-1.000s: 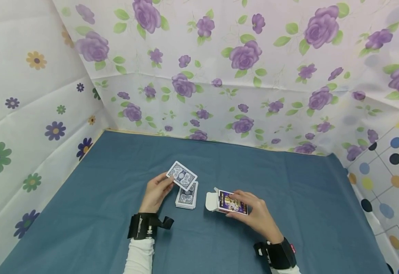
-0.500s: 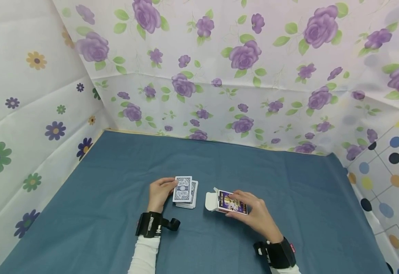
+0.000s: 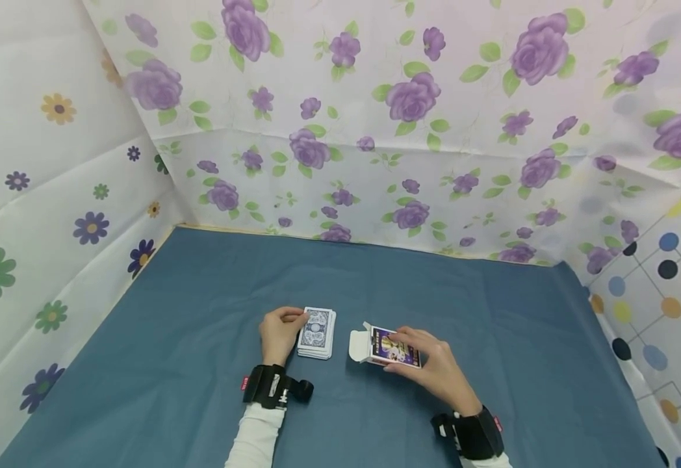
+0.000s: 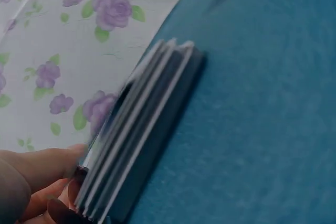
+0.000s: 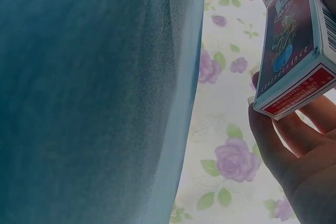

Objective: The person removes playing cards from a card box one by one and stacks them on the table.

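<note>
A stack of playing cards [image 3: 315, 346] lies face down on the blue cloth, blue-and-white backs up. My left hand [image 3: 279, 335] is at its upper left corner, thumb and fingers pinching the top playing card [image 3: 316, 327]. In the left wrist view the layered edges of the stack [image 4: 142, 129] show beside the fingertips [image 4: 71, 158]. To the right, my right hand [image 3: 434, 364] grips a purple card box [image 3: 395, 347] by its sides. Its white flap [image 3: 360, 346] hangs open toward the stack. The right wrist view shows the box [image 5: 289, 40] with its red-labelled end between thumb and fingers.
A blue cloth [image 3: 200, 390] covers the table. Behind it hangs a white sheet with purple roses [image 3: 411, 182]. Flowered sheeting [image 3: 54, 195] stands at the left, dotted sheeting [image 3: 656, 312] at the right. Black straps [image 3: 472, 434] circle both wrists.
My left hand has brought the tilted card down, turned it straight and laid it over the stack, shifting slightly right. The right hand and box have stayed put.
</note>
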Action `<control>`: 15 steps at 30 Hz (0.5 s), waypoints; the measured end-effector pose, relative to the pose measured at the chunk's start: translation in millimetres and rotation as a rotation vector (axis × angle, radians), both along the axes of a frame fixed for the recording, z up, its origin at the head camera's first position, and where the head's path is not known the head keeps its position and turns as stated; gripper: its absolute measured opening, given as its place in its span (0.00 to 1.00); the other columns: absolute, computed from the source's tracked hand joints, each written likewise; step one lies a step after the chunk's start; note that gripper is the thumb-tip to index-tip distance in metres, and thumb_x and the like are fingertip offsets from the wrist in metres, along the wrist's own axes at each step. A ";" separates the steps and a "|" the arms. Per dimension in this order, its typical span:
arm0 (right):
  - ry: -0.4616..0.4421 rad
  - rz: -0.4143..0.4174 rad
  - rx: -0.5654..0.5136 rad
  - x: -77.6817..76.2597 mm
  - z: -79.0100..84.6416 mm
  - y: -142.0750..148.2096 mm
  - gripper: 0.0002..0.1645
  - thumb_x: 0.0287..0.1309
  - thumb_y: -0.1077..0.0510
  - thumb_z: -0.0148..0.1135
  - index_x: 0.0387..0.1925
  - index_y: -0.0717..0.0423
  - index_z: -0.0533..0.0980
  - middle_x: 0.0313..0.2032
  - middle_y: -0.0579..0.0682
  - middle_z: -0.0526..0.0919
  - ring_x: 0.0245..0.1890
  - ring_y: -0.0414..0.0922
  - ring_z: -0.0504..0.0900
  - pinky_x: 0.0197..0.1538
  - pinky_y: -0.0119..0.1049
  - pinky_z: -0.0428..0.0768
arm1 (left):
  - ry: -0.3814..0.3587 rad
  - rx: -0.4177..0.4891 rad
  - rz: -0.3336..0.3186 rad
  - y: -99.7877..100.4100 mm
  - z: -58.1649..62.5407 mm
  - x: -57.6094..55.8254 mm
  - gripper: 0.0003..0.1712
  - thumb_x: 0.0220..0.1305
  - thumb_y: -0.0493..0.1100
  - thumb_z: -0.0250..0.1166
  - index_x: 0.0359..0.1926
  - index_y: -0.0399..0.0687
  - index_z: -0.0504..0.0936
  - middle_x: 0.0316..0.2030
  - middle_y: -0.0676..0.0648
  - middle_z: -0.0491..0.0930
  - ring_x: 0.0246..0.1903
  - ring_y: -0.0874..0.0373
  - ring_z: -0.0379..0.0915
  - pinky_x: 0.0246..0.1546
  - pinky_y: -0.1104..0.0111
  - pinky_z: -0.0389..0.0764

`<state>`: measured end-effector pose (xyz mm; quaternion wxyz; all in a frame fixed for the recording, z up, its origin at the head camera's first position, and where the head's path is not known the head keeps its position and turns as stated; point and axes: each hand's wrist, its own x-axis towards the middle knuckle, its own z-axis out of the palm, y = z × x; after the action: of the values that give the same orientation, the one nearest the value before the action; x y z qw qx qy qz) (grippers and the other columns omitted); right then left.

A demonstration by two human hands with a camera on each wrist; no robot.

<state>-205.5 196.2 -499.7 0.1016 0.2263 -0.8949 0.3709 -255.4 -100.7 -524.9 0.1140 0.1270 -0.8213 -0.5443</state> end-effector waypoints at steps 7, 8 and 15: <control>0.004 0.004 0.001 -0.9 1.3 0.0 0.31 0.44 0.40 0.74 0.54 0.38 0.80 0.53 0.45 0.82 0.57 0.47 0.79 0.55 0.50 0.77 | 0.030 -0.030 -0.041 0.7 0.9 0.5 0.08 0.59 0.40 0.70 0.37 0.40 0.86 0.28 0.41 0.84 0.24 0.59 0.75 0.29 0.66 0.76; 0.006 0.005 0.003 -0.7 1.2 -0.1 0.32 0.44 0.40 0.74 0.54 0.38 0.80 0.53 0.45 0.82 0.57 0.47 0.79 0.55 0.50 0.77 | 0.029 -0.030 -0.041 0.5 1.0 0.5 0.08 0.58 0.40 0.70 0.37 0.40 0.86 0.28 0.40 0.84 0.24 0.59 0.76 0.29 0.65 0.76; 0.009 0.012 0.004 0.2 -0.1 -0.7 0.31 0.44 0.39 0.74 0.53 0.37 0.80 0.53 0.45 0.82 0.57 0.48 0.80 0.54 0.50 0.78 | 0.084 -0.052 -0.044 3.9 6.8 7.5 0.13 0.60 0.41 0.68 0.44 0.37 0.84 0.29 0.40 0.82 0.27 0.53 0.76 0.28 0.62 0.75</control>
<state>-205.3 195.5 -499.8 0.1031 0.2337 -0.8938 0.3687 -247.9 -96.8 -518.1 0.1395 0.0827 -0.8323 -0.5300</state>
